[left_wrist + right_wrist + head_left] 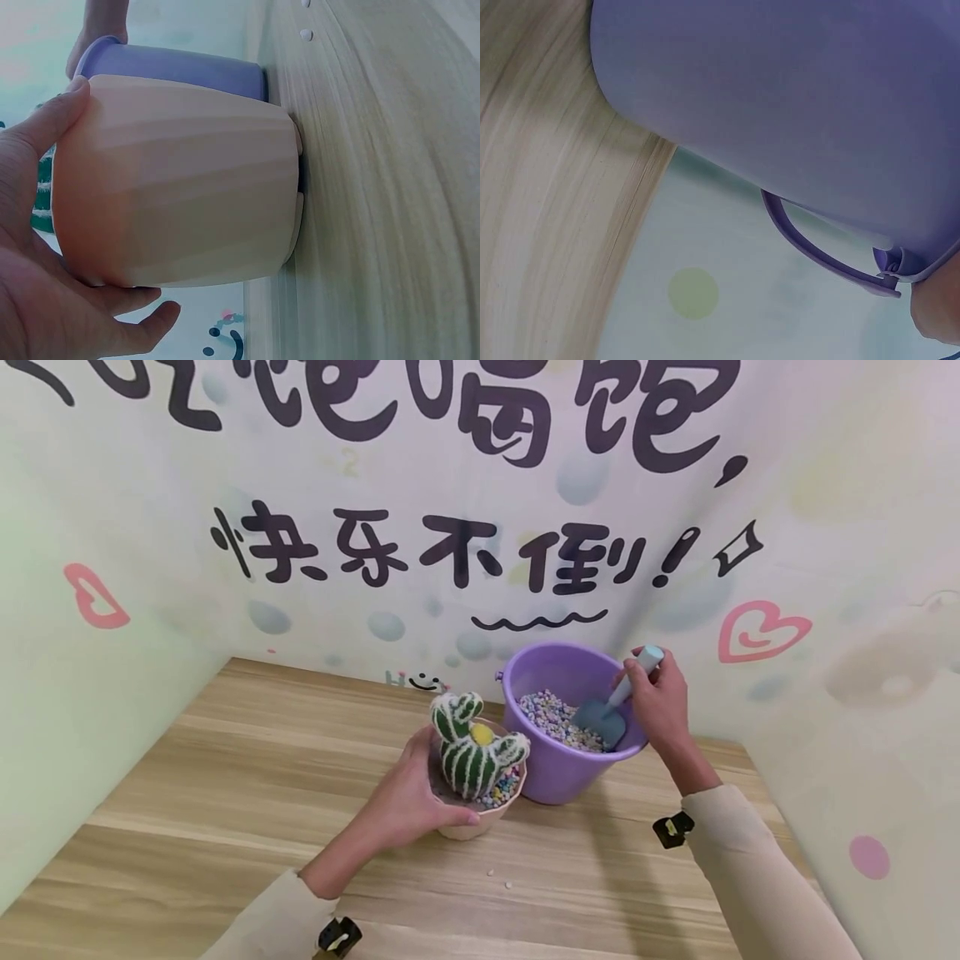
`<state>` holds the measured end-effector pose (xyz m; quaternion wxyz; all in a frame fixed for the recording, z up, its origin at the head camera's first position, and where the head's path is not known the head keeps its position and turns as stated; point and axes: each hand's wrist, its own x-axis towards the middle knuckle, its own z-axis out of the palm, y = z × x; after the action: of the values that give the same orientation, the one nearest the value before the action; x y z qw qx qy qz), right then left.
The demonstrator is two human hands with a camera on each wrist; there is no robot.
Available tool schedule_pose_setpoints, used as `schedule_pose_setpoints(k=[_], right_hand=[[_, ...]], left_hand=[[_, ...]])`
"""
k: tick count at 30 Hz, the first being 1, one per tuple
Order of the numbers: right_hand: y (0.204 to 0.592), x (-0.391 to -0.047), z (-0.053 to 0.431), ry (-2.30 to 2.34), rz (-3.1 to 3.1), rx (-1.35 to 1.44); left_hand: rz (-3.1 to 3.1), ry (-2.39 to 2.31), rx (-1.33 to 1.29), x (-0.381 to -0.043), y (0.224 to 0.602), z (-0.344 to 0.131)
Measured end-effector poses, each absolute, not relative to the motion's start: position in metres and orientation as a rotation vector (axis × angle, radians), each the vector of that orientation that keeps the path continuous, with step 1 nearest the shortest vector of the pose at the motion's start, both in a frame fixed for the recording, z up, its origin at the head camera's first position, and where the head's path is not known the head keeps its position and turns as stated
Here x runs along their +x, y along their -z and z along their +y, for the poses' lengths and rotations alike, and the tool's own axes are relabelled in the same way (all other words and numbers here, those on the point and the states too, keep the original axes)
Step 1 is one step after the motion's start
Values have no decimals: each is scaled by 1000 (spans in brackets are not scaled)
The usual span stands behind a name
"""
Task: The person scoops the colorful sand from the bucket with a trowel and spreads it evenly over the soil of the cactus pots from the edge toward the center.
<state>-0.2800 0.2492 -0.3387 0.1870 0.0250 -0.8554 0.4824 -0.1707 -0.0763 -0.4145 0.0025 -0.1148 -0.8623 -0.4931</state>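
Hands apart, each gripping; pot and bucket between them.
Left hand [408, 802] clasps peach ribbed round pot [480, 823] with green-white striped cactus [468, 768], frame centre; right hand [662, 697] grips pale-blue shovel [602, 720], blade in pastel pebbles [551, 714], purple round bucket [555, 777], centre-right.

The left forearm [262, 914], sleeved, runs from the near left edge toward the centre; the bare left wrist [326, 864] continues in line to the left grip [412, 797], whose thumb [450, 814] lies on the near side and whose fingers [142, 336] bend opposite it on the far side, forming a wide clasp. The right forearm [765, 877], likewise sleeved, enters from the near right; the bare right wrist [693, 768] angles far and slightly left into the right grip [662, 697], positioned farther off, with fingers curled and thumb on the left.
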Motion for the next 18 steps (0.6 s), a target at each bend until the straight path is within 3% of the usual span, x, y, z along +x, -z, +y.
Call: schedule_pose_setpoints(k=[18], right_hand=[[331, -284, 258, -1795, -2305, 112]], left_hand=[[-2697, 1509, -356, -171, 418, -75]])
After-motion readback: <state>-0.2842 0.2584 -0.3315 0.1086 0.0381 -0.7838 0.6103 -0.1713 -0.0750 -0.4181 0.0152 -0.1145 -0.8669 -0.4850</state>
